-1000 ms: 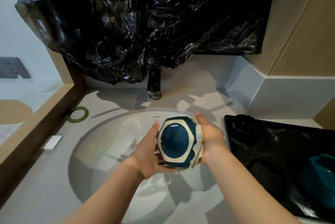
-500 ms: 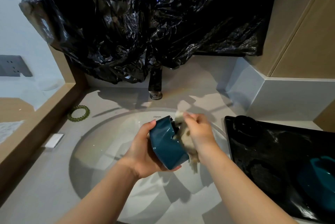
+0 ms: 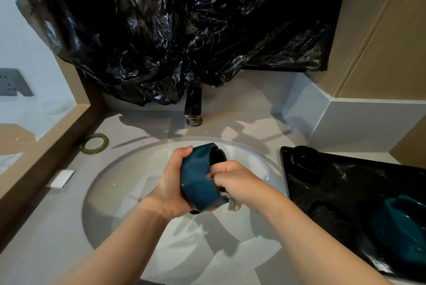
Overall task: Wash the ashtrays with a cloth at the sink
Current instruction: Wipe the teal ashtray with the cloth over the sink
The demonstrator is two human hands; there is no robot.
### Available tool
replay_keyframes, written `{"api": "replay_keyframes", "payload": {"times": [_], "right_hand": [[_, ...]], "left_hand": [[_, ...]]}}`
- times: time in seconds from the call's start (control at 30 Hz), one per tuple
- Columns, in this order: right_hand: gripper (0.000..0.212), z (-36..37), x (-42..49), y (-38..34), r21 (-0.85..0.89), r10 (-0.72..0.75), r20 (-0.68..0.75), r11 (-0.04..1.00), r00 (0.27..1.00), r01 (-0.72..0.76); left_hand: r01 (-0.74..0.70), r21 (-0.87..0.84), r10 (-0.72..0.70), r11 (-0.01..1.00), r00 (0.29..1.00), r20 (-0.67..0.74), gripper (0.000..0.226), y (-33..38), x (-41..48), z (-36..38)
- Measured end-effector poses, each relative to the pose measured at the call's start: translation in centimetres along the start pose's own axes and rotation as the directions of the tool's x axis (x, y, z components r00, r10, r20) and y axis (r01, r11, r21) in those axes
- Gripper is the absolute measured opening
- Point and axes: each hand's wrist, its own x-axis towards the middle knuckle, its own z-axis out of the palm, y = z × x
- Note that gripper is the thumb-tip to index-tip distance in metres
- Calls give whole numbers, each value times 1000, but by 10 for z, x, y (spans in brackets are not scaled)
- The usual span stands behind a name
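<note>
Over the white sink basin (image 3: 129, 181) my left hand (image 3: 171, 183) grips a dark teal ashtray (image 3: 198, 183), turned on its side with its opening facing right. My right hand (image 3: 232, 181) is curled round a pale cloth (image 3: 234, 203) and pushes it into the ashtray's opening; only a small tail of cloth shows below the hand. A second teal ashtray (image 3: 401, 227) lies on the black tray (image 3: 345, 192) at the right, with a black ashtray (image 3: 306, 159) at the tray's far left corner.
The dark faucet (image 3: 193, 109) stands behind the basin, under a hanging black plastic bag (image 3: 184, 31). A green spiral hair tie (image 3: 94, 143) and a small white bar (image 3: 62, 178) lie on the grey counter at the left. A wooden ledge runs along the left side.
The ashtray went from facing me to lying on its side in my left hand. My right hand moved the cloth from behind the ashtray into its opening and lower.
</note>
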Motion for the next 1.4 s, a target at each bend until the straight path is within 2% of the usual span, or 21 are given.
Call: {"api": "replay_keyframes", "payload": {"times": [0.1, 0.17, 0.2, 0.23, 0.3, 0.37, 0.43, 0.47, 0.53, 0.6, 0.67, 0.73, 0.77, 0.87, 0.93, 0.97, 1.07, 1.17, 1.27, 1.37, 1.4], "right_hand": [[36, -5, -1, -6, -299, -78, -91, 953, 993, 48], [24, -13, -3, -3, -546, -172, -225, 837, 959, 22], [23, -18, -5, 1, -571, -188, -318, 820, 929, -29], [25, -24, -7, 4, -510, -171, -405, 858, 898, -67], [29, -29, -6, 11, -215, -45, -484, 974, 874, -69], [40, -28, -1, 14, 25, 89, -345, 996, 935, -85], [37, -25, 6, 17, 153, 138, -214, 983, 967, -106], [29, -25, 5, 17, 149, 137, -208, 983, 969, -107], [12, -31, 1, 18, 93, 147, -290, 988, 945, -125], [8, -40, -8, 23, 127, 190, -375, 980, 907, -153], [10, -52, -19, 29, 134, 204, -462, 978, 863, -160], [13, -65, -33, 34, 81, 185, -521, 983, 833, -167], [14, -71, -40, 36, 57, 177, -543, 983, 821, -174], [15, -89, -62, 41, 65, 177, -619, 982, 765, -175], [25, -101, -80, 42, 91, 169, -666, 985, 727, -146], [33, -107, -88, 42, 103, 164, -688, 986, 707, -128], [51, -128, -116, 47, 36, 129, -751, 987, 647, -155], [41, -149, -146, 69, -24, 139, -809, 963, 572, -268], [29, -166, -177, 91, -20, 201, -874, 894, 442, -447], [23, -177, -195, 114, -3, 216, -930, 804, 297, -594], [24, -179, -197, 123, -6, 220, -938, 764, 268, -646]], "left_hand": [[-9, -16, 9, 1000, 1000, 18, 51, -2, -2, 5], [-51, -16, 52, 999, 998, 19, 52, 1, -2, 3], [-70, -30, 71, 997, 997, 18, 52, 3, -1, 1], [-83, -59, 84, 995, 996, 23, 52, 7, -2, 0], [-87, -103, 92, 991, 995, 48, 53, 13, -3, 0], [-59, -93, 71, 994, 990, 123, 59, 16, -4, 6], [-32, -54, 41, 998, 983, 180, 63, 14, -3, 12], [-14, -26, 18, 1000, 982, 188, 65, 14, -2, 16], [40, 66, -51, 997, 982, 181, 69, 14, -1, 23], [47, 239, -71, 970, 993, 91, 65, 16, 0, 33], [-13, 382, 14, 924, 1000, 0, 52, 16, 1, 49], [-98, 497, 104, 862, 994, 16, 38, 13, 2, 70], [-135, 544, 130, 828, 990, 47, 38, 11, 1, 81], [-208, 650, 168, 731, 978, 124, 55, 0, 4, 113], [-234, 662, 223, 712, 969, 102, 42, -9, 12, 133], [-205, 640, 225, 741, 973, 51, 36, -14, 16, 142], [-69, 541, 119, 838, 991, -57, 26, -31, 25, 161], [-11, 612, 59, 791, 997, -59, 9, -52, 29, 176], [9, 633, 25, 774, 999, -45, 13, -72, 37, 188], [13, 604, 38, 797, 997, -72, 32, -89, 50, 195], [8, 600, 50, 800, 996, -80, 33, -94, 53, 197]]}}
